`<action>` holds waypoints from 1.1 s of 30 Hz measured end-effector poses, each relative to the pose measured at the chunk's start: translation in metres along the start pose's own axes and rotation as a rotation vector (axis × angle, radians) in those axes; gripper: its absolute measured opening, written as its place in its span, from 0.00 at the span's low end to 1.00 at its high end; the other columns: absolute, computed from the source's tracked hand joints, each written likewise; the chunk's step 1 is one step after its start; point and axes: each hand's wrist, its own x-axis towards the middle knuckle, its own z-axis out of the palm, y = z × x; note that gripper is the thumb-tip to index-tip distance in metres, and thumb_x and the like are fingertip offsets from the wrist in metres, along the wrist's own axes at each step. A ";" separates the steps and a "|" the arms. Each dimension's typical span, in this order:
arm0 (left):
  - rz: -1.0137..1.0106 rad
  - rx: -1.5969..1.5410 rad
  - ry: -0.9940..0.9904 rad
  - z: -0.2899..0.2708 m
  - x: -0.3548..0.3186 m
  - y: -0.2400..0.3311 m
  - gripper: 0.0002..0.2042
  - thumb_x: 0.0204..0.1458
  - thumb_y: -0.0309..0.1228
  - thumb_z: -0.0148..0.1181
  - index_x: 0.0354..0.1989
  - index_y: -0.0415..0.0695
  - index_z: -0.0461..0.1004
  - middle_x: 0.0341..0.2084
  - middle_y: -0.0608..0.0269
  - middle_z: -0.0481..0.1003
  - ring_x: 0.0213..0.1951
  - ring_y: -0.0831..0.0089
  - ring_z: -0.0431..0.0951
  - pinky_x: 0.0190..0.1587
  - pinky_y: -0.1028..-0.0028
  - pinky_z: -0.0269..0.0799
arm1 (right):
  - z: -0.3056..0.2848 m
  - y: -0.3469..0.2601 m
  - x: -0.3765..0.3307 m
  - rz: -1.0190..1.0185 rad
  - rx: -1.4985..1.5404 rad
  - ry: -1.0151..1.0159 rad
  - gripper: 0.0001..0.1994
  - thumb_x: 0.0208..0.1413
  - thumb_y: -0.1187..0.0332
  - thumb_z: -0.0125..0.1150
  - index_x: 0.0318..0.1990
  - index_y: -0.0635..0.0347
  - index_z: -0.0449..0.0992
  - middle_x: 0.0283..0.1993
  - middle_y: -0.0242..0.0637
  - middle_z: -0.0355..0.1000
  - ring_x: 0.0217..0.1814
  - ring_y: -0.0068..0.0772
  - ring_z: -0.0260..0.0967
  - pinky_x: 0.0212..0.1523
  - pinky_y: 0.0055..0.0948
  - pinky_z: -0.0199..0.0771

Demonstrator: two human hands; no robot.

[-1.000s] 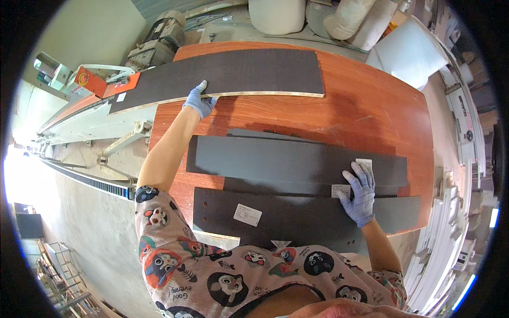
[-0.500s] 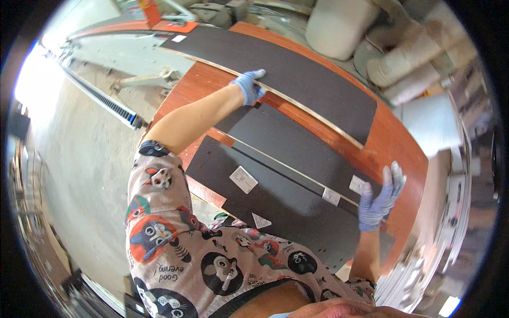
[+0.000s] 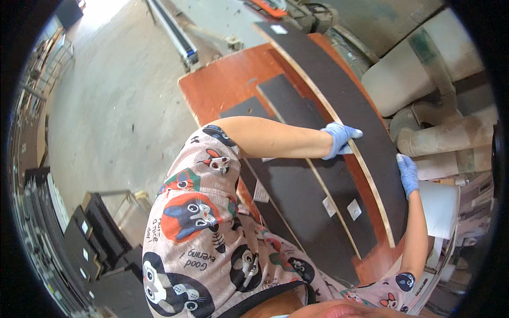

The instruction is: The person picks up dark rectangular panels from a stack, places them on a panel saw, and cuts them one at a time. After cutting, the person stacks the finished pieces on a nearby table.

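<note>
Both my hands wear light blue gloves and hold a long dark board (image 3: 344, 98) with a pale near edge. My left hand (image 3: 339, 140) is closed on that near edge, thumb on the upper face and fingers reaching under it. At the opposite long edge, towards the right end, my right hand (image 3: 408, 176) grips the board. Nearer to me lie more dark panels, a middle panel (image 3: 342, 177) and a near panel (image 3: 289, 193), partly hidden by my left arm. White labels (image 3: 354, 210) are stuck on them.
A reddish-brown wooden tabletop (image 3: 222, 85) lies under the boards. Large pale ducts (image 3: 440, 140) and a white roll (image 3: 441, 209) stand beyond its right side. A rail (image 3: 172, 29) runs across the floor at upper left. Dark panels (image 3: 79, 244) are stacked at lower left.
The view has turned, so the table appears rotated. My right hand has gone from open above the table's right side to the long board's far edge. My left hand keeps its near edge.
</note>
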 end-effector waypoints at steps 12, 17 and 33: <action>0.396 0.784 -0.630 -0.101 -0.194 -0.074 0.20 0.53 0.39 0.56 0.49 0.38 0.69 0.39 0.57 0.76 0.36 0.72 0.76 0.40 0.73 0.73 | 0.053 0.079 -0.137 -0.096 -0.099 -0.237 0.18 0.57 0.57 0.50 0.40 0.67 0.72 0.39 0.41 0.72 0.43 0.31 0.68 0.48 0.29 0.64; 0.908 0.407 0.454 -0.224 -0.207 -0.107 0.26 0.53 0.42 0.55 0.57 0.41 0.61 0.50 0.55 0.68 0.49 0.68 0.70 0.50 0.70 0.67 | 0.114 0.065 -0.083 0.160 0.656 -0.579 0.30 0.60 0.47 0.37 0.58 0.65 0.62 0.59 0.41 0.61 0.61 0.35 0.57 0.61 0.31 0.53; 0.281 -0.296 0.565 -0.199 -0.125 -0.246 0.45 0.43 0.66 0.47 0.63 0.43 0.52 0.63 0.52 0.51 0.64 0.54 0.49 0.63 0.59 0.46 | 0.251 -0.193 0.030 -0.126 0.488 -1.058 0.34 0.59 0.43 0.33 0.61 0.63 0.57 0.64 0.42 0.56 0.64 0.34 0.53 0.63 0.31 0.51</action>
